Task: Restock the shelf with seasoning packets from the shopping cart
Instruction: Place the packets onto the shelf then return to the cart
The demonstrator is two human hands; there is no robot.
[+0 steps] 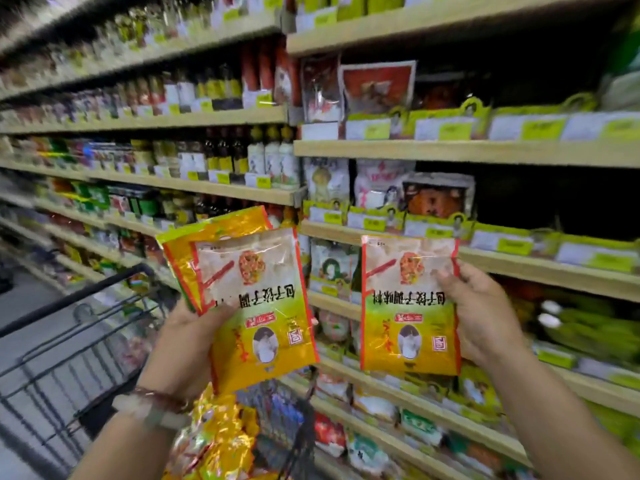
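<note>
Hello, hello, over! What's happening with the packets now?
Left hand grips two seasoning packets. Right hand grips a single packet. More packets in shopping cart. Shelf ahead, nothing blocking.

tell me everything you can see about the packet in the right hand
The single packet is a flat, glossy plastic pouch with red side edges. Its upper half is clear to whitish with a round red-orange food picture and a red diagonal stroke; its lower half is yellow-orange with a greenish band and a small portrait. The print reads upside down, so it is held inverted, facing the camera, roughly upright. The right hand grips its right edge, thumb on the front. It is held in front of the shelf, touching nothing else visible.
</note>
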